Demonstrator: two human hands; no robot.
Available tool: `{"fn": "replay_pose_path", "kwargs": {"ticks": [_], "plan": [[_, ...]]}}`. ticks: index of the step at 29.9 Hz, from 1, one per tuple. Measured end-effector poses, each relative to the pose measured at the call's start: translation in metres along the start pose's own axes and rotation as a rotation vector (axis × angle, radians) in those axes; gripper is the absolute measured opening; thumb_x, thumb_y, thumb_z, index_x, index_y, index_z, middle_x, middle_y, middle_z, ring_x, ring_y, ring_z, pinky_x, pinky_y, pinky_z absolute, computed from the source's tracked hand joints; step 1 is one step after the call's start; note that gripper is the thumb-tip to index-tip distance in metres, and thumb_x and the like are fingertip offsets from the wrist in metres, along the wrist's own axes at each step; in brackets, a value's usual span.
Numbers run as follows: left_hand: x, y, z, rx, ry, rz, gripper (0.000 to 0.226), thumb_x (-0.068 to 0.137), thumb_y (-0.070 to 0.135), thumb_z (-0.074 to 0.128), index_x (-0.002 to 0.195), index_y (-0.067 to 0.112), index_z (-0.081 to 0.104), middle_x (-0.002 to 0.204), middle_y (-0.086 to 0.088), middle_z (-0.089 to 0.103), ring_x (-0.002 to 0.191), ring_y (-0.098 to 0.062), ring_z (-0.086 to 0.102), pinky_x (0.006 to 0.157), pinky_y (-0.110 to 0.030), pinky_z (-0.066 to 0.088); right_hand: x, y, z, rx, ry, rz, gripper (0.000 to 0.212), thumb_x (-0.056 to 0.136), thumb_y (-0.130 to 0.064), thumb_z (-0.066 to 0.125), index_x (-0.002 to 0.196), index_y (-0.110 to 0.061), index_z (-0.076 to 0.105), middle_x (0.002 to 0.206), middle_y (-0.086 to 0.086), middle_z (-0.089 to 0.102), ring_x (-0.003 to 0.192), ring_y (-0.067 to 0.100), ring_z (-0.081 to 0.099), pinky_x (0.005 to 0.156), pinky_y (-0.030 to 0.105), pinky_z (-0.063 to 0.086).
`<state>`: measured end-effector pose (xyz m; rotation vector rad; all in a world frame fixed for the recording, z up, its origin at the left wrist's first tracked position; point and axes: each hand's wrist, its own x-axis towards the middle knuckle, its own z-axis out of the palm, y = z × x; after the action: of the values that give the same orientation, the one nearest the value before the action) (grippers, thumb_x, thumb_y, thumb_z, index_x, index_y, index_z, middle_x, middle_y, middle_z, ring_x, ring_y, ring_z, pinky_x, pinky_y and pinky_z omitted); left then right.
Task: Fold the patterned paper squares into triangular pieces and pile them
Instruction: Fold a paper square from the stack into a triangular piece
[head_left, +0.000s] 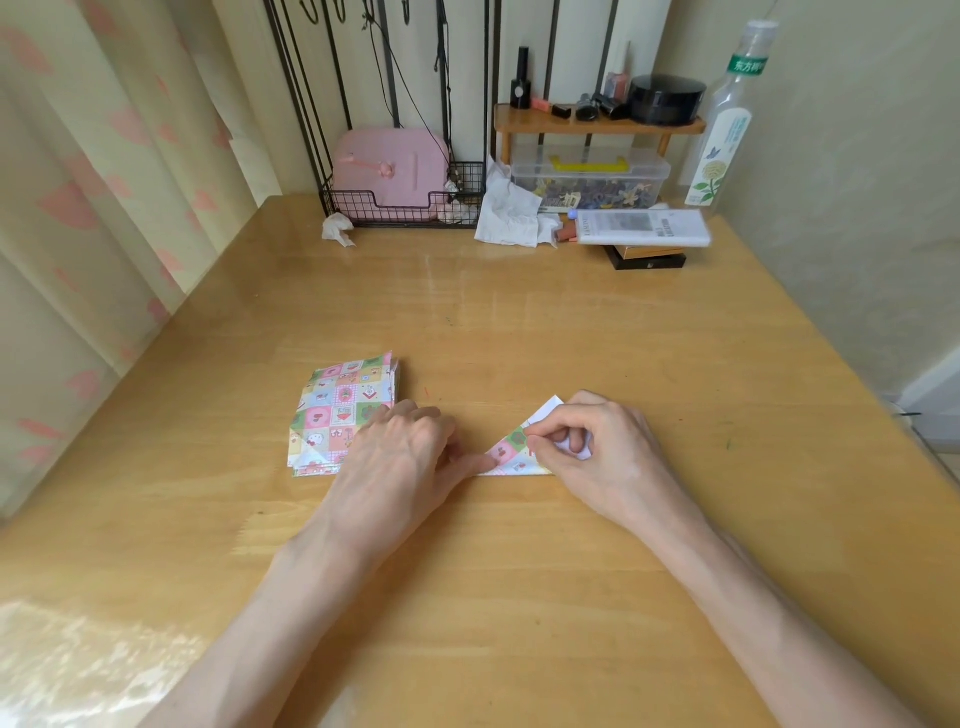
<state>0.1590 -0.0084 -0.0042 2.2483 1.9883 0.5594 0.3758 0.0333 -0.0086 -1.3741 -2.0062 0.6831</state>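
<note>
Paper (506, 456), part-folded, lies flat on table (519, 322), front-center, btwn both hands. R hand (597, 449) pinches its flap w/ thumb & forefinger. L hand (400, 452) presses its left corner w/ one straight fingertip. Stack of squares (337, 410) sits just left of L hand.

Glossy smooth wood table (571, 338); matt printed paper squares (343, 410); black metal wire basket (400, 208); clear plastic bottle (727, 130).
</note>
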Motion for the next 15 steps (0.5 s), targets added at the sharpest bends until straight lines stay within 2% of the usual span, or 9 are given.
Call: {"fn": "replay_pose_path", "kwargs": {"ticks": [2, 4, 7, 12, 15], "plan": [[-0.001, -0.003, -0.003, -0.001, -0.023, 0.043, 0.058, 0.08, 0.082, 0.035, 0.071, 0.028, 0.056, 0.069, 0.014, 0.052, 0.078, -0.015, 0.046, 0.073, -0.029, 0.03, -0.001, -0.003, 0.0, 0.022, 0.009, 0.007, 0.01, 0.082, -0.025, 0.081, 0.077, -0.034, 0.08, 0.076, -0.009, 0.059, 0.07, 0.013, 0.054, 0.06, 0.016, 0.041], [-0.002, -0.006, -0.004, -0.007, -0.029, 0.07, 0.047, 0.085, 0.072, 0.049, 0.075, 0.027, 0.061, 0.07, 0.016, 0.052, 0.079, -0.018, 0.05, 0.074, -0.03, 0.032, -0.001, -0.006, 0.001, 0.05, 0.027, 0.012, 0.006, 0.078, -0.034, 0.085, 0.076, -0.034, 0.08, 0.077, -0.009, 0.061, 0.07, 0.011, 0.054, 0.061, 0.014, 0.04], [-0.004, -0.008, -0.01, -0.074, -0.061, 0.074, 0.026, 0.09, 0.056, 0.064, 0.079, 0.033, 0.059, 0.071, 0.02, 0.048, 0.082, -0.013, 0.046, 0.076, -0.028, 0.031, -0.002, -0.004, 0.003, 0.028, 0.047, -0.01, 0.014, 0.073, -0.037, 0.09, 0.077, -0.032, 0.079, 0.075, -0.011, 0.059, 0.07, 0.009, 0.054, 0.061, 0.014, 0.04], [-0.006, -0.012, -0.019, -0.147, -0.116, 0.052, 0.012, 0.099, 0.034, 0.063, 0.095, 0.027, 0.072, 0.083, 0.013, 0.057, 0.091, -0.015, 0.049, 0.075, -0.025, 0.029, -0.002, -0.004, 0.004, 0.016, 0.056, -0.012, 0.017, 0.071, -0.039, 0.092, 0.076, -0.032, 0.077, 0.072, -0.013, 0.056, 0.071, 0.008, 0.053, 0.06, 0.015, 0.039], [-0.007, -0.014, -0.022, -0.164, -0.106, 0.073, 0.013, 0.099, 0.032, 0.062, 0.095, 0.026, 0.073, 0.082, 0.011, 0.058, 0.088, -0.014, 0.049, 0.076, -0.025, 0.031, -0.001, -0.005, 0.003, 0.015, 0.042, -0.01, 0.019, 0.072, -0.041, 0.091, 0.077, -0.03, 0.077, 0.072, -0.013, 0.055, 0.072, 0.005, 0.054, 0.061, 0.014, 0.039]]}}
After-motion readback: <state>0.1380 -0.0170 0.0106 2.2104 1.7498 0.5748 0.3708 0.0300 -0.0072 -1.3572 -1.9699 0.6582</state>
